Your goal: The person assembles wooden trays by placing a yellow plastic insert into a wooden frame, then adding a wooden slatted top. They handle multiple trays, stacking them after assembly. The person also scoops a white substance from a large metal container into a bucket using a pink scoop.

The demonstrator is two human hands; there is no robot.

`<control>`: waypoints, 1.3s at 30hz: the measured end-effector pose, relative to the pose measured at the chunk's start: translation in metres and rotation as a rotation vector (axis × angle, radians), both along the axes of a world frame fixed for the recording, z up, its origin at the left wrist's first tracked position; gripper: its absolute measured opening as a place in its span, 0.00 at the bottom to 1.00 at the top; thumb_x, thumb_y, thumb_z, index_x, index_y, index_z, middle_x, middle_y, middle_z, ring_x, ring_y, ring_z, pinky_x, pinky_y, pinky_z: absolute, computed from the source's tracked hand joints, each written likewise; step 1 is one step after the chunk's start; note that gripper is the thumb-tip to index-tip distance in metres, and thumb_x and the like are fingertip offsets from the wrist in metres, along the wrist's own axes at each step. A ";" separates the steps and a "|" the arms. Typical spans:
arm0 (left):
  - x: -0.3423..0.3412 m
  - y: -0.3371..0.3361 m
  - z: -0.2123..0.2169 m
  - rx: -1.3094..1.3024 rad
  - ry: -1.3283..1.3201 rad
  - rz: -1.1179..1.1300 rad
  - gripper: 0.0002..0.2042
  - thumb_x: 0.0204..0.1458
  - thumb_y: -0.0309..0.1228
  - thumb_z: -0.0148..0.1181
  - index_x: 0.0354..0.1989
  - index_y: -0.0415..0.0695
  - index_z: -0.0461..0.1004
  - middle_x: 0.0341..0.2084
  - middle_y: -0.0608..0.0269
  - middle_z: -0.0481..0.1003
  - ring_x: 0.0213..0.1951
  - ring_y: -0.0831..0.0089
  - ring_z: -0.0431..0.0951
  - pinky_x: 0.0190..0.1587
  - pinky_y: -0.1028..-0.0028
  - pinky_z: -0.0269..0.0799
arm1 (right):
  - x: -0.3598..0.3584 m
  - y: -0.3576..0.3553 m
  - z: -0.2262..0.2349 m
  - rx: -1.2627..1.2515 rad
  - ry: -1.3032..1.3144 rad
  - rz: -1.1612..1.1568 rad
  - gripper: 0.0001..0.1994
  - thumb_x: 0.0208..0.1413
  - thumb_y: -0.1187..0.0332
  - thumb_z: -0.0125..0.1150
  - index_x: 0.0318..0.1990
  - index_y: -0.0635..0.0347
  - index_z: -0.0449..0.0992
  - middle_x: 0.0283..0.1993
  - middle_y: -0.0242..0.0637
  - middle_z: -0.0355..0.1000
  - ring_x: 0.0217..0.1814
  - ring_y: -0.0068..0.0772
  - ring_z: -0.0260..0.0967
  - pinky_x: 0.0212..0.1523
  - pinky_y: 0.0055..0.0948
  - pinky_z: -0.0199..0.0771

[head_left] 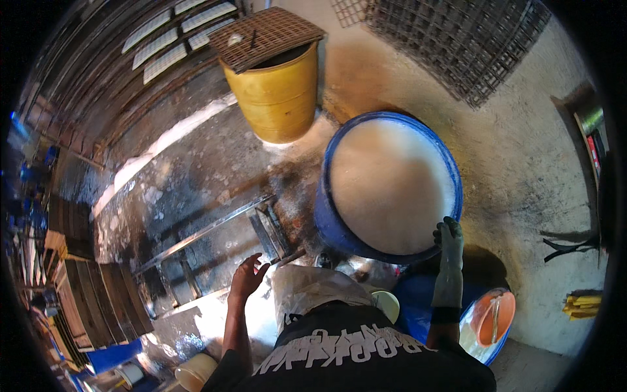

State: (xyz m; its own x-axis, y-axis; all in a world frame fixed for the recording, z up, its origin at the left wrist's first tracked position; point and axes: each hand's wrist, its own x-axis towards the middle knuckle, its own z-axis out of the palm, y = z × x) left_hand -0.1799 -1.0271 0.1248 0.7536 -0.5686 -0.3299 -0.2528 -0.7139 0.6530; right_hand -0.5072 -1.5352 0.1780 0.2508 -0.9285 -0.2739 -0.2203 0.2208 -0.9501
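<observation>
A large blue drum stands on the concrete floor directly ahead of the person, filled close to its brim with a pale, frothy white liquid. The right hand, covered by a grey glove, is closed over the near right portion of the drum's rim, fingers curled on the edge and the forearm rising to it from below. The left hand is bare and hangs in the air, fingers loosely spread and slightly bent, holding nothing; it sits to the left of the drum, above the near end of a wet, dark concrete trough with metal rails running along it. Between the two hands, close against the person's chest, lies a crumpled translucent plastic sheet or bag. Beyond the blue drum, toward the far side of the floor, stands a yellow drum, its mouth partly covered by a brown slatted plastic grid set askew. Wire mesh panels lean at the far right corner. Near the person's right side, a second blue container holds an orange bowl. A small bundle of yellow objects lies at the right edge of the floor. At the near left, a pale rounded vessel sits low by the person's left arm, and stacked wooden frames stand along the left edge. The floor around the blue drum is damp and stained.
</observation>
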 end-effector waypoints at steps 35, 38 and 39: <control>0.291 -0.115 -0.058 -0.018 0.231 -0.169 0.24 0.63 0.46 0.66 0.60 0.42 0.76 0.43 0.53 0.85 0.41 0.62 0.86 0.47 0.64 0.82 | 0.283 -0.054 -0.009 -0.122 -0.089 -0.081 0.15 0.63 0.73 0.66 0.57 0.54 0.76 0.43 0.28 0.77 0.39 0.21 0.74 0.38 0.24 0.74; 0.353 -0.110 -0.041 -0.041 0.228 -0.125 0.28 0.61 0.50 0.67 0.61 0.42 0.76 0.41 0.52 0.86 0.42 0.59 0.87 0.48 0.62 0.81 | 0.369 -0.047 -0.012 0.003 -0.057 0.040 0.15 0.64 0.71 0.65 0.58 0.54 0.76 0.46 0.33 0.79 0.43 0.28 0.76 0.43 0.31 0.77; 0.378 -0.105 -0.047 -0.025 0.236 -0.126 0.28 0.60 0.50 0.67 0.61 0.42 0.77 0.41 0.52 0.85 0.41 0.59 0.87 0.47 0.63 0.81 | 0.382 -0.052 -0.028 -0.122 0.046 0.121 0.16 0.64 0.70 0.65 0.58 0.55 0.76 0.48 0.35 0.79 0.46 0.31 0.76 0.47 0.33 0.77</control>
State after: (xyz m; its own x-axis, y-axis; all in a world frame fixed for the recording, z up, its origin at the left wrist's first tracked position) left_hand 0.1981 -1.1323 0.0781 0.5802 -0.6632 -0.4727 -0.1775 -0.6695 0.7213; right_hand -0.1256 -1.5876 0.1495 0.3530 -0.9191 -0.1751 -0.2818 0.0740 -0.9566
